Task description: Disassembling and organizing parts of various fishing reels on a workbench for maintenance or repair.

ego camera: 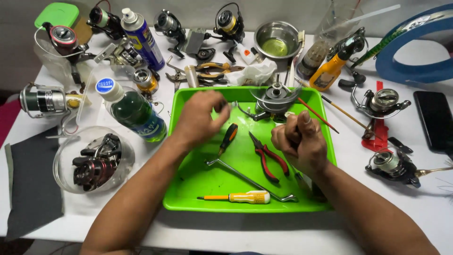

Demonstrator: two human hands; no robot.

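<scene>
Hands over glossy green plastic tray (198, 189), left hand (200, 118) pinching small dark part, right hand (299, 141) fisted on thin tool

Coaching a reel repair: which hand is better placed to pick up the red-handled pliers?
Probably the right hand: the red-handled pliers lie just beside it in the green tray; the left hand is farther off.
</scene>
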